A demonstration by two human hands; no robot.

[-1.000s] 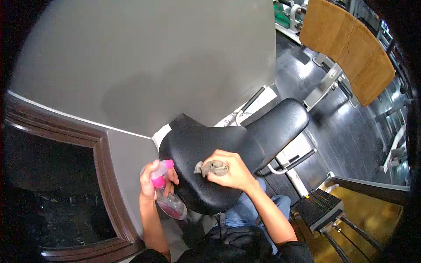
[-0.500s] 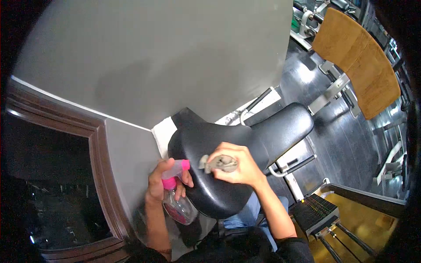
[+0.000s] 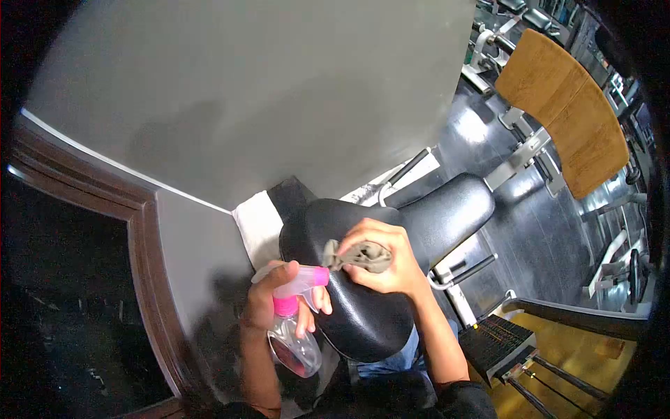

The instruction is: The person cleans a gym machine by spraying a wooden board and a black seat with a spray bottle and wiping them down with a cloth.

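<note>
My left hand (image 3: pixel 269 297) is wrapped round the head of a clear spray bottle (image 3: pixel 296 349) with a pink collar and pink nozzle. Its fingers lie at the trigger, and the nozzle points at the cloth. In my right hand (image 3: pixel 387 258) is a bunched grey-beige cloth (image 3: pixel 370 256), held just above the black padded seat (image 3: pixel 370 314). The nozzle is very close to the cloth's loose end; whether they touch I cannot tell.
A longer black pad (image 3: pixel 453 209) extends right between two black-handled bars. Beyond it stands a machine with a brown curved board (image 3: pixel 565 105). A weight stack (image 3: pixel 499 346) is at lower right, a grey wall (image 3: pixel 279 84) behind, a brown-framed window (image 3: pixel 143 279) at left.
The spray bottle in my left hand has moved right, bringing its nozzle up to the cloth. My right hand has shifted slightly right with the cloth. The view has shifted a little.
</note>
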